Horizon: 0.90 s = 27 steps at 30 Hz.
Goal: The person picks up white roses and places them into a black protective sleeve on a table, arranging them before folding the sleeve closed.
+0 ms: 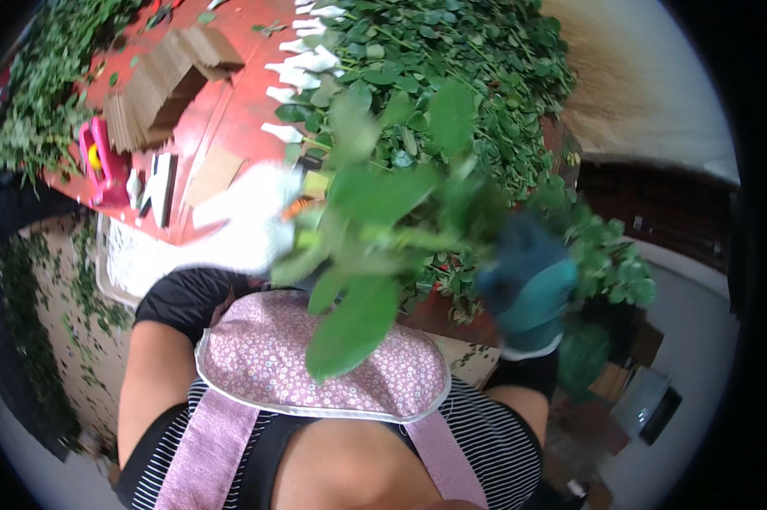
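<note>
My right hand (529,284), in a blue-teal glove, is closed around the stems of leafy cut flowers (383,236) held across in front of me. At their left end are large white sleeved flower heads (249,220), blurred and very close to the camera. My left arm reaches up in a black sleeve (179,303). Behind the white heads its hand is hidden, so its grip cannot be made out. Beyond, a thick pile of leafy stems (447,83) lies on the red table (249,115), several white-sleeved heads (294,70) facing left.
Folded brown cardboard (166,89) stands on the table beside a pink tape dispenser (106,166). A white tub (112,268) is at the near left edge. More greenery (45,83) lies far left; leaf scraps (93,306) litter the floor. A floral padded apron (320,357) covers my front.
</note>
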Tool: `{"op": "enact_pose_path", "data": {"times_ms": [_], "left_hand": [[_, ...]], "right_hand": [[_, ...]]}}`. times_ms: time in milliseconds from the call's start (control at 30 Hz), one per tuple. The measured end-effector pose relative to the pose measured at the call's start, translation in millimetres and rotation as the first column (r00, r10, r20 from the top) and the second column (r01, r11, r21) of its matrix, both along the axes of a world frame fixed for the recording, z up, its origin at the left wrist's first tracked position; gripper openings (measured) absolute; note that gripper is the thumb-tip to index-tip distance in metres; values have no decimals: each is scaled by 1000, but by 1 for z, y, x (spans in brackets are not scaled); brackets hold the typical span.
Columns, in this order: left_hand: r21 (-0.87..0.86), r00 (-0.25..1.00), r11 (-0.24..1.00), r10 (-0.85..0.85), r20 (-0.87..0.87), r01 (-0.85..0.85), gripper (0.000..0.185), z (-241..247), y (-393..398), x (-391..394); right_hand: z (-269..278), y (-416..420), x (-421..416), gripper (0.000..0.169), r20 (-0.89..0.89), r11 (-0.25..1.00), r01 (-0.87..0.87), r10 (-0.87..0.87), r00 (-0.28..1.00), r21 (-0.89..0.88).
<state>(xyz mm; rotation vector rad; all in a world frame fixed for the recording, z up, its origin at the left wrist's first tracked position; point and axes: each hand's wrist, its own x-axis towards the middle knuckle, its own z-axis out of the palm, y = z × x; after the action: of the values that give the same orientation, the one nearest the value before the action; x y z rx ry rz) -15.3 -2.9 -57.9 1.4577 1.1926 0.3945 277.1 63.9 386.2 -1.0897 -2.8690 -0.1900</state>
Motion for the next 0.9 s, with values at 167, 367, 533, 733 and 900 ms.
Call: {"op": "enact_pose_path", "data": {"times_ms": [167, 367, 533, 733, 900], "left_hand": [[164, 946, 960, -177, -272, 226, 44, 89, 13, 18], [207, 877, 921, -217, -429, 329, 39, 109, 10, 14], [422, 892, 828, -189, -410, 370, 47, 113, 6, 10], [416, 817, 775, -216, -535, 477, 69, 144, 20, 21], [535, 877, 713, -249, -411, 453, 55, 157, 30, 22]], "right_hand": [[-111, -42, 10, 37, 105, 926, 153, -123, 987, -344], [-272, -23, 69, 35, 76, 891, 182, -165, 983, -417], [-261, -10, 50, 37, 251, 794, 351, -256, 934, -497], [-268, -17, 72, 37, 116, 790, 266, -244, 963, -552], [-249, -5, 82, 34, -5, 682, 202, -288, 958, -703]]}}
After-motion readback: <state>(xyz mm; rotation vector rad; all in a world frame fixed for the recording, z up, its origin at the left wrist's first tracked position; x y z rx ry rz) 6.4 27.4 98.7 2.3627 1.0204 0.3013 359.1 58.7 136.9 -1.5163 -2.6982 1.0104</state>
